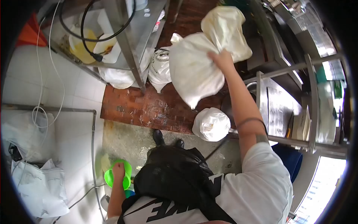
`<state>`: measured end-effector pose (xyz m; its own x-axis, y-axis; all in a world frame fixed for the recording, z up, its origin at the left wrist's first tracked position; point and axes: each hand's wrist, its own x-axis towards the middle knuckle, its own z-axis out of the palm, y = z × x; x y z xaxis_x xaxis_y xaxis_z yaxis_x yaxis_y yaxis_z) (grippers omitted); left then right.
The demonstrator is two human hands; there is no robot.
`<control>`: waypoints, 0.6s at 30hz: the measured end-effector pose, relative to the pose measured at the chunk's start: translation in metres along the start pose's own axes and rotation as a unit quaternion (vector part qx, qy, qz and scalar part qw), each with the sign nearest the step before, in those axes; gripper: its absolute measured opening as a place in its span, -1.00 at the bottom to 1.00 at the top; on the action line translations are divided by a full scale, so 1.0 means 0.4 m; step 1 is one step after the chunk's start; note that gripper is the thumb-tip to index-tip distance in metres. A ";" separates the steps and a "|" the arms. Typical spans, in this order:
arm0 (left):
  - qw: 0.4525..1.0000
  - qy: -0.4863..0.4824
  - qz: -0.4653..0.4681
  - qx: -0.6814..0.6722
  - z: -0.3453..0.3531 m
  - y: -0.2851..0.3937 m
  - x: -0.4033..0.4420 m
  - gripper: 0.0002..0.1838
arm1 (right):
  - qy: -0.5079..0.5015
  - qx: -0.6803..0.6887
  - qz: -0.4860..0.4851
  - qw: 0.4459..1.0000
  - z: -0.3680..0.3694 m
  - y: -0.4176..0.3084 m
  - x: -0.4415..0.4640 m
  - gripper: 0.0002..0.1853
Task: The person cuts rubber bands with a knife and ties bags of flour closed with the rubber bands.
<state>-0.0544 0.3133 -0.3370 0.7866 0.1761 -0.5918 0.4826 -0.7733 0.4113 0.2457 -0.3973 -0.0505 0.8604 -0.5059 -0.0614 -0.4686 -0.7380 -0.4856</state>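
My right hand (223, 59) is closed round the gathered neck of a large white sack (195, 67), whose loose top flares out above the fist. The sack hangs over the red-brown tiled floor. At lower left, my left hand (118, 170) is closed at a bright green plastic container (127, 175) and appears to grip its edge. Another white sack (160, 69) with dark print stands beside the shelf leg. Near my feet sits a round bundle wrapped in white plastic (211, 124).
A metal shelf unit (128, 44) at upper left holds a tray with yellow contents, and a black cable with a plug hangs there. Metal racks (313, 100) line the right side. A grey pipe (94, 149) runs along the white wall. White bags (41, 186) hang at far left.
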 end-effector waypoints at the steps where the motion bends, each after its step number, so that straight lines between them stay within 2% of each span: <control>1: 1.000 0.001 0.014 0.006 -0.023 0.062 0.016 -0.62 | 0.082 -0.067 -0.033 0.994 0.009 0.046 0.074 -0.27; 3: 0.997 0.004 0.067 -0.046 -0.083 0.233 0.013 -0.66 | 0.129 -0.042 -0.037 0.990 -0.011 0.071 0.077 -0.22; 5: 0.995 -0.002 0.084 -0.057 -0.117 0.311 0.003 -0.67 | 0.059 -0.085 -0.077 0.992 -0.012 0.082 -0.009 -0.35; 7: 0.993 -0.012 0.096 -0.072 -0.120 0.336 -0.027 -0.69 | 0.033 -0.062 -0.064 0.995 0.029 0.093 -0.233 -0.49; 8: 0.991 0.004 0.134 -0.023 -0.123 0.332 -0.042 -0.67 | -0.081 -0.077 -0.079 0.991 0.034 0.117 -0.339 -0.56; 9: 0.984 0.022 0.173 0.028 -0.126 0.329 -0.056 -0.66 | -0.091 -0.038 -0.107 0.989 0.073 0.177 -0.468 -0.58; 11: 0.979 0.026 0.189 0.077 -0.116 0.293 -0.090 -0.64 | -0.253 -0.121 -0.046 0.959 0.147 0.364 -0.714 -0.53; 12: 0.973 0.030 0.192 0.124 -0.105 0.277 -0.105 -0.62 | -0.307 -0.153 -0.063 0.937 0.189 0.492 -0.846 -0.56; 13: 0.969 0.032 0.208 0.130 -0.094 0.262 -0.121 -0.62 | -0.401 -0.155 0.019 0.902 0.151 0.556 -0.985 -0.58; 14: 0.965 0.021 0.214 0.148 -0.086 0.249 -0.139 -0.61 | -0.433 -0.186 0.011 0.882 0.166 0.675 -1.114 -0.57; 15: 0.961 0.012 0.220 0.169 -0.081 0.249 -0.159 -0.60 | -0.466 -0.144 0.086 0.869 0.186 0.808 -1.244 -0.46; 16: 0.952 0.002 0.234 0.198 -0.073 0.259 -0.179 -0.61 | -0.402 -0.180 -0.015 0.897 0.229 0.996 -1.428 -0.53; 17: 0.947 0.009 0.245 0.207 -0.050 0.273 -0.179 -0.61 | -0.349 -0.181 0.053 0.918 0.225 1.109 -1.598 -0.62; 18: 0.931 -0.002 0.274 0.243 -0.022 0.292 -0.174 -0.61 | -0.431 -0.241 0.009 0.869 0.204 1.201 -1.738 -0.67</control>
<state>-0.0495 0.2163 -0.2416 0.8616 -0.3273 -0.3880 -0.2225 -0.9305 0.2908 -0.5612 -0.3638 -0.3123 0.5850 -0.1490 -0.7973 -0.3334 -0.9402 -0.0689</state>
